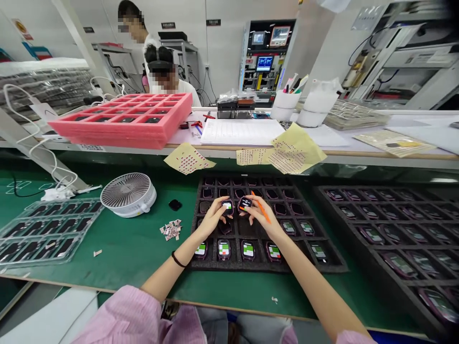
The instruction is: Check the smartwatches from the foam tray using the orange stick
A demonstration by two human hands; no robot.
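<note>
My left hand (214, 215) is closed on a smartwatch body (227, 207) whose lit screen shows white and green. In my right hand (263, 217), the fingers grip a second smartwatch body (245, 203) with a mostly dark screen, along with a slim orange pen-like stick (261, 207). Both watches are held side by side, slightly apart, over a black foam tray (233, 265). Its compartments hold several strapless watches, some dark and some lit, such as a watch with a green and white screen (248, 249). Parts of the tray are hidden under my hands and forearms.
A second foam tray of watches (373, 258) lies right. At left are a white fan (128, 195), a clear plastic tray (46, 229), small paper strips (171, 230) and a dark watch-like piece (175, 205). A pink foam tray (118, 136) sits on the shelf; two people are beyond.
</note>
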